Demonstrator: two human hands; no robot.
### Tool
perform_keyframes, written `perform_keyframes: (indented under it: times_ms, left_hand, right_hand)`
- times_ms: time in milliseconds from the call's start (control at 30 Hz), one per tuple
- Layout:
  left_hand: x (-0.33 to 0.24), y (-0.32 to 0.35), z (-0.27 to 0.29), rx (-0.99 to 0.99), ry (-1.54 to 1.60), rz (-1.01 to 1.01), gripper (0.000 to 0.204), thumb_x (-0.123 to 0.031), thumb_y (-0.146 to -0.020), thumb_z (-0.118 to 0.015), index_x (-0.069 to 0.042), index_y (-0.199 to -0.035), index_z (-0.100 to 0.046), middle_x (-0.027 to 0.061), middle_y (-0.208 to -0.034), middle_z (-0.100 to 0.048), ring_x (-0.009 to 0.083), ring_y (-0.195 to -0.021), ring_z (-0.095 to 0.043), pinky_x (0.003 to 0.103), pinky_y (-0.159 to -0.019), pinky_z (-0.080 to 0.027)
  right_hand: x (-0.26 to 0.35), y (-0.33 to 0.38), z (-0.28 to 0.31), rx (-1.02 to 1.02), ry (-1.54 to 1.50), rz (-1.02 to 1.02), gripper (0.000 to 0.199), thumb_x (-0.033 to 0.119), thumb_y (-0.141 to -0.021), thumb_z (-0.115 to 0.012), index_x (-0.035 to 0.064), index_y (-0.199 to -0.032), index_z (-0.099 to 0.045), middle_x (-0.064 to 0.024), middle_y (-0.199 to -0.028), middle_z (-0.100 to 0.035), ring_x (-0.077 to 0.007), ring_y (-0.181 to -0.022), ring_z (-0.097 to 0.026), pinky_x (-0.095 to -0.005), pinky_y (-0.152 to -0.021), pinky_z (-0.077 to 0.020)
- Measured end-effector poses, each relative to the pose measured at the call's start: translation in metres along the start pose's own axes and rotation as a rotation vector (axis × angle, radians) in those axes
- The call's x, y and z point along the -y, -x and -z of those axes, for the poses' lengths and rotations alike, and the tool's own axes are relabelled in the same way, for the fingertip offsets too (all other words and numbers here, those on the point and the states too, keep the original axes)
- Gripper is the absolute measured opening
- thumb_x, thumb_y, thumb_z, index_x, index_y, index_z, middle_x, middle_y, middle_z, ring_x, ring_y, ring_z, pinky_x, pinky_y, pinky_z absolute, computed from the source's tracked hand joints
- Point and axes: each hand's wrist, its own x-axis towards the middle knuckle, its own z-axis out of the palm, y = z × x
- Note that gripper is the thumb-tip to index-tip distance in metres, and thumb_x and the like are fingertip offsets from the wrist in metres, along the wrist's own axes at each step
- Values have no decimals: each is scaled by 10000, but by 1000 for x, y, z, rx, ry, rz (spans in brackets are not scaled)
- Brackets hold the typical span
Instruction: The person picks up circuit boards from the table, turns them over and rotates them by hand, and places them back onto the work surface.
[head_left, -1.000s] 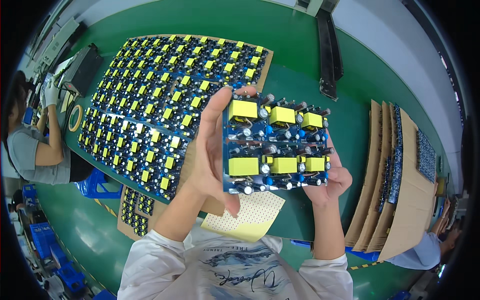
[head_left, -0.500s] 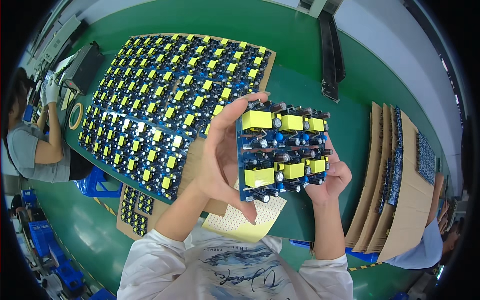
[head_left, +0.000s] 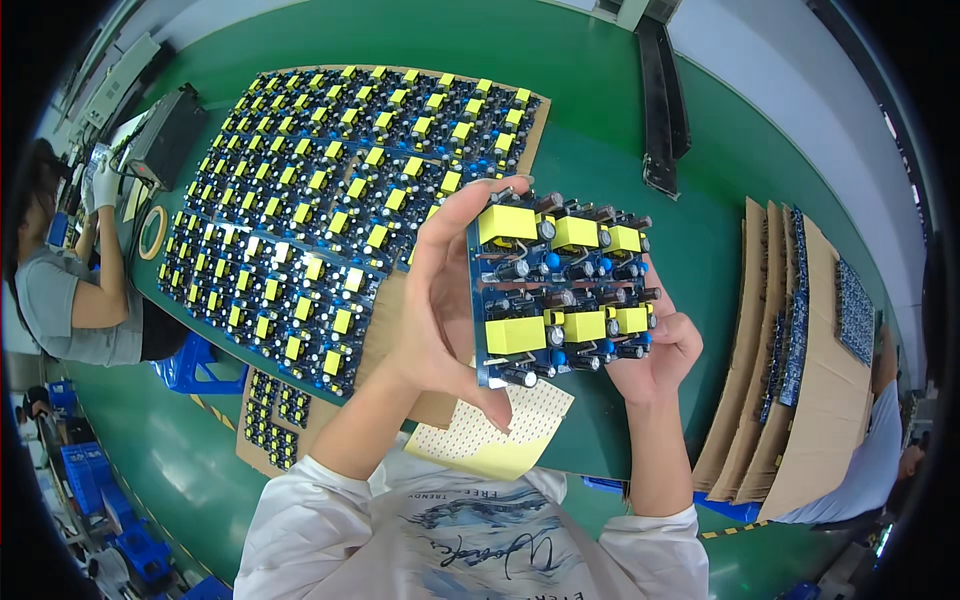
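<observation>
1. Above the green desk (head_left: 580,155), a circuit board (head_left: 560,285) bearing yellow blocks is held aloft
2. Left hand (head_left: 432,320) grasps its left side
3. Right hand (head_left: 654,362), partly hidden behind it, grips the right

Tape roll (head_left: 163,228) at left end of table (head_left: 700,250). Dark boxy machine (head_left: 168,140) and grey-shirted co-worker (head_left: 85,310) left of table. Black metal bar (head_left: 660,120) toward table's far side. Blurred blue crates (head_left: 88,478), seemingly, nearer than table's left end.
</observation>
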Motion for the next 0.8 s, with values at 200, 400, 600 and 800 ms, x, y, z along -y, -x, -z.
perform_keyframes:
  times_ms: [200,400,600,800]
  left_hand:
    - [-3,-3,-6,-34,125,59,1379,-378,-283,-894,-40,-1370,-116,212,-1364,-229,289,-1238,-318,406,-1021,-287]
    - [2,-6,-8,-84,354,98,1348,-388,-342,-880,-69,-1381,-83,205,-1365,-229,299,-1239,-326,438,-1020,-297]
    - [11,-15,1,-137,509,242,1272,-438,-414,-837,-93,-1384,-91,213,-1366,-226,313,-1245,-312,454,-1019,-294]
    - [-5,-8,-8,-161,525,335,1197,-489,-486,-794,-117,-1386,-98,221,-1366,-222,327,-1252,-297,470,-1017,-291]
  right_hand:
    - [2,6,6,-4,-71,5,845,81,-583,-458,-8,-1363,-146,-209,-1345,-307,-358,-1217,-355,-478,-1019,-276]
    - [-1,12,11,224,-223,71,840,176,-657,-579,21,-1364,-153,-209,-1325,-335,-358,-1172,-413,-478,-964,-356]
    - [2,21,9,-22,133,100,753,194,-626,-688,28,-1249,-299,-187,-1213,-434,-319,-1100,-479,-439,-904,-422]
    - [1,16,6,97,186,128,548,160,-609,-715,65,-1016,-360,-125,-1015,-482,-252,-992,-518,-373,-839,-459]
